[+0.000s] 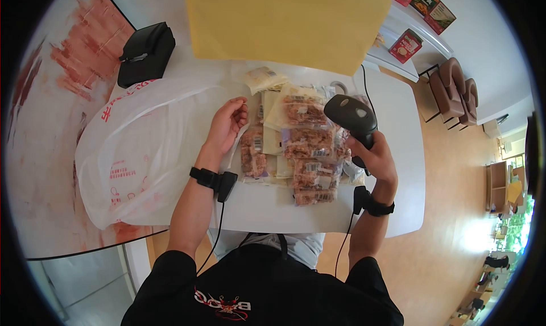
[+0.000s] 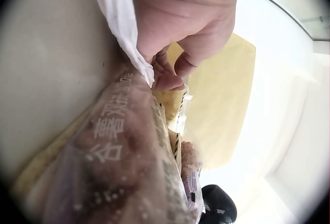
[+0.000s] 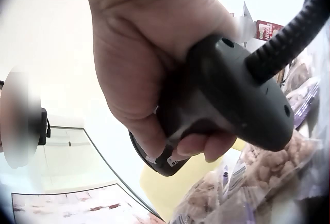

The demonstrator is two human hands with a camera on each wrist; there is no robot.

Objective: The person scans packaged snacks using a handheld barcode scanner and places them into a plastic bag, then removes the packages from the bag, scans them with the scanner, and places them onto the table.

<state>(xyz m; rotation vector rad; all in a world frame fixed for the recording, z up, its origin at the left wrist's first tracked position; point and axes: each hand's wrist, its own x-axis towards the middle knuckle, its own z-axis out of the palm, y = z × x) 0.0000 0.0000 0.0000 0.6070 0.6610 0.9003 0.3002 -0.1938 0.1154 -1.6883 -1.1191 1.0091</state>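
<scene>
My right hand (image 1: pixel 375 157) grips a black handheld barcode scanner (image 1: pixel 350 114) by its handle. Close up in the right wrist view, the fingers wrap the handle and a coiled cable (image 3: pixel 289 38) leaves its base. My left hand (image 1: pixel 228 124) is loosely curled at the left edge of a pile of clear snack packets (image 1: pixel 307 144), which hold brown, lumpy pieces and carry barcode labels. In the left wrist view, a strip of white plastic (image 2: pixel 121 22) overlaps that hand, and its fingertips are close to a pale yellow packet (image 2: pixel 172 105).
A large white plastic bag (image 1: pixel 142 155) with red print lies left of the pile. Behind it sits a black case (image 1: pixel 147 53). A big yellow sheet (image 1: pixel 284 25) spans the table's far side. Red boxes (image 1: pixel 405 46) stand on a white shelf at back right.
</scene>
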